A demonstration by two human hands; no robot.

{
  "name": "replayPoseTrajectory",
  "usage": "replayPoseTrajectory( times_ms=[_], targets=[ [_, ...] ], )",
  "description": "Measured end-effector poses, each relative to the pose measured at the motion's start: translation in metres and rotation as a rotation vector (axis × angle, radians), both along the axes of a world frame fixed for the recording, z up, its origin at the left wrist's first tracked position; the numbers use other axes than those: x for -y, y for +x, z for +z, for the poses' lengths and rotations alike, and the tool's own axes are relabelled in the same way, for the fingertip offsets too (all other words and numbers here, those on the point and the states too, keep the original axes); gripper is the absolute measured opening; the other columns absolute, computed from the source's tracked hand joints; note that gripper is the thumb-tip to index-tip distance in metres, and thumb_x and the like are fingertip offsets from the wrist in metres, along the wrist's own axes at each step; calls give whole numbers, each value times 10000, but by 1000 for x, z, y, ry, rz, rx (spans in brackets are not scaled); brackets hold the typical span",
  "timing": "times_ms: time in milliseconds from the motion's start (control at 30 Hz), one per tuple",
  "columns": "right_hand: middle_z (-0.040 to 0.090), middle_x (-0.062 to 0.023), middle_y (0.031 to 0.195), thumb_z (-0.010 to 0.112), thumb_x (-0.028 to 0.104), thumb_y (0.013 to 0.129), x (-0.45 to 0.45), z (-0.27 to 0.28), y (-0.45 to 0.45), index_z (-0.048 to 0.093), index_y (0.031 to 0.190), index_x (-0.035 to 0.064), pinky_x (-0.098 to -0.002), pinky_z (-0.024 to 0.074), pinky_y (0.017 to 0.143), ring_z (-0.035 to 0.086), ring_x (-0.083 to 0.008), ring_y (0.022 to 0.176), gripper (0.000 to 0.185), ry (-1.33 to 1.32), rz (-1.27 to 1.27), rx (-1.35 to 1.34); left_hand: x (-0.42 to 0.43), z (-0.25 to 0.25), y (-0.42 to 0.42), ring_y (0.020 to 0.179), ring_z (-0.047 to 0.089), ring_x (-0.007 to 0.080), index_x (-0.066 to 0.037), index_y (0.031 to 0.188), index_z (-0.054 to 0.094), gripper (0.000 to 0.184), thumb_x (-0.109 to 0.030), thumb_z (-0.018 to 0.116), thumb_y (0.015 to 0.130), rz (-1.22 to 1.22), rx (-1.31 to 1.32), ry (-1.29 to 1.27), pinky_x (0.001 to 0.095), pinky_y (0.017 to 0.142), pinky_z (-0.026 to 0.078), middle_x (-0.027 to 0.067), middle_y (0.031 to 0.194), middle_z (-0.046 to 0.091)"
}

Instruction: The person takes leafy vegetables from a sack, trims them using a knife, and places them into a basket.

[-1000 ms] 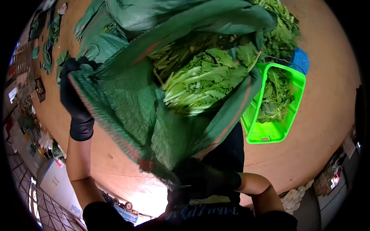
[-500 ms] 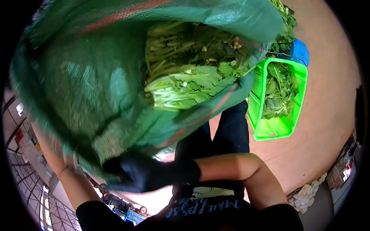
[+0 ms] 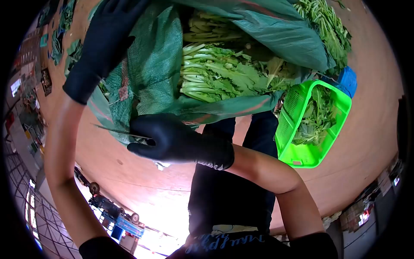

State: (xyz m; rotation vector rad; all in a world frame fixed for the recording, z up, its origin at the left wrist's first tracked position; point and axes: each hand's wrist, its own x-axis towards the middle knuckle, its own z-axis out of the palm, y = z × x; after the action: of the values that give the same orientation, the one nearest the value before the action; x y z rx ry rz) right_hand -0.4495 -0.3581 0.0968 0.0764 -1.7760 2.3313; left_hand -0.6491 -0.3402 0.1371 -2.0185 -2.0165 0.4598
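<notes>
A large green woven sack lies with its mouth wide, holding leafy green vegetables with pale stalks. Both my hands wear black gloves. My left hand lies over the sack's far-left side with fingers stretched out, the tips near the top edge of view. Lower down, my right hand grips the near-left edge of the sack between thumb and fingers. A thin dark strand pokes out to the left of that hand. How much cloth it holds is hidden.
Right of the sack stands a bright green plastic basket with loose leaves inside. Behind it sits a blue object. More leafy bunches lie at the upper right. A blue wheeled vehicle shows at the lower left.
The sack has dropped lower and folded inward on its left side, so the vegetables show more fully. My left hand has come up into view over it; my right hand has moved slightly up.
</notes>
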Motion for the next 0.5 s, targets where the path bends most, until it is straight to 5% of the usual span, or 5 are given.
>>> replayPoseTrajectory(
  times_ms=[67,300,367,433,500],
  targets=[
    [534,-128,730,639,168,741,10,-3,2,528,859,8,-361,439,579,544,-287,647,228,104,-49,-87,2,14,22,1124,412,387,-30,1121,502,491,-115,614,651,69,-3,-115,463,951,343,227,1226,428],
    [534,-131,699,614,159,684,7,14,14,532,767,53,-378,453,506,579,-260,610,157,446,298,-110,25,-9,47,1129,423,369,-58,1095,539,389,-142,542,715,77,183,23,474,965,329,188,1228,451],
    [547,-100,685,592,83,706,-10,8,18,552,828,57,-356,460,510,562,-258,563,131,317,-38,-163,37,-50,44,1131,423,349,-58,1092,538,361,-146,523,743,98,378,112,468,982,314,192,1228,449],
    [583,-35,719,588,56,758,-48,-24,18,590,902,39,-268,424,515,516,-146,552,145,281,-147,87,56,-91,34,1016,511,292,-44,1049,551,321,-185,573,761,47,103,-108,412,898,396,169,1099,539],
    [576,20,681,565,40,802,-87,-64,16,618,937,19,-194,361,496,440,-41,543,147,96,-251,437,65,-131,27,940,497,284,-48,917,575,206,-129,565,727,85,199,24,378,832,422,104,959,538]
  ],
)
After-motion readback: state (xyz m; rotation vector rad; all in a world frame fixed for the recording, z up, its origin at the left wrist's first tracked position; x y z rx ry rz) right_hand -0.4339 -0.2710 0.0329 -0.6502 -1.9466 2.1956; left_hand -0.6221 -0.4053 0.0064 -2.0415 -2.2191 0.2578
